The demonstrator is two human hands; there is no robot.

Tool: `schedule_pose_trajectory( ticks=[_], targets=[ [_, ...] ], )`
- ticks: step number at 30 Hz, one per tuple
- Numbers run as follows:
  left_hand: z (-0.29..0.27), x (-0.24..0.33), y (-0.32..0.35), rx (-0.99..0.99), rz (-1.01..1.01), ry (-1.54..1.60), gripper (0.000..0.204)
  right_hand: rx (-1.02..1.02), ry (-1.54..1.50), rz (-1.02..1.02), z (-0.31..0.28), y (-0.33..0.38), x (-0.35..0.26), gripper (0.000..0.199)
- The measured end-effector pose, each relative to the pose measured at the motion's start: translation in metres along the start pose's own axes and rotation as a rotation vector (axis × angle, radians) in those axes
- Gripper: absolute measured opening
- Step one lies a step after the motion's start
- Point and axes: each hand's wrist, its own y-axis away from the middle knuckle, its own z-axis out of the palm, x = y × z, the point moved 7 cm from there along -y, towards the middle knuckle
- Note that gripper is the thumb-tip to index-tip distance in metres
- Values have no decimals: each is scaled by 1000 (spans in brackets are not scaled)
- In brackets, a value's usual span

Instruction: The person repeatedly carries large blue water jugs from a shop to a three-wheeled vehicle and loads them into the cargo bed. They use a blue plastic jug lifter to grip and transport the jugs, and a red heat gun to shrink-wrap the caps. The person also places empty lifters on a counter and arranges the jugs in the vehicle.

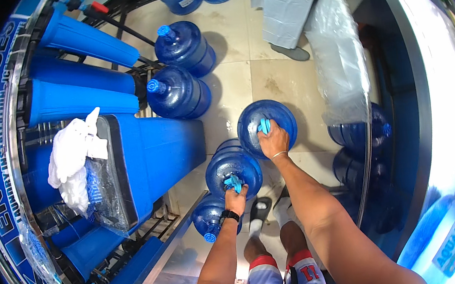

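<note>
Two large round blue water jugs stand in front of my legs. My right hand (274, 139) is closed around a light-blue carrying handle (264, 126) at the neck of the farther water jug (283, 111). My left hand (236, 200), with a dark watch on the wrist, is closed on a similar handle (233, 183) at the neck of the nearer water jug (241, 162). Both jugs look upright and are close to each other; their bases are mostly hidden. A third blue jug (203, 216) with a blue cap stands just left of my left wrist.
Two capped jugs (185, 48) stand ahead on the tiled floor (274, 82). Blue filter housings and a tank (168, 143) draped with white cloth (73, 155) fill the left. A plastic curtain (335, 43) hangs at right, near more jugs (351, 135). A person's shoe (290, 51) shows ahead.
</note>
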Motion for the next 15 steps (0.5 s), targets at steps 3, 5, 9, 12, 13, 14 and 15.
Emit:
schedule_pose_trajectory(
  ticks=[3, 5, 9, 12, 13, 14, 15],
  targets=[
    [0, -9, 6, 39, 41, -94, 35, 3, -126, 1, -4, 19, 29, 25],
    [-16, -5, -1, 96, 27, -158, 32, 109, -151, -39, -13, 45, 46, 27],
    [-60, 34, -15, 395, 287, -110, 34, 173, -166, 74, -14, 119, 92, 20],
    [-58, 46, -17, 410, 328, -257, 34, 105, -818, 316, 5, 179, 141, 13],
    [-53, 45, -18, 374, 320, -283, 34, 44, -940, 290, 6, 195, 149, 12],
    [-51, 42, -19, 343, 272, -242, 34, -34, -1029, 423, 15, 206, 162, 13],
    [-52, 43, -17, 394, 292, -298, 33, -60, -1085, 585, 20, 220, 176, 15]
  ],
)
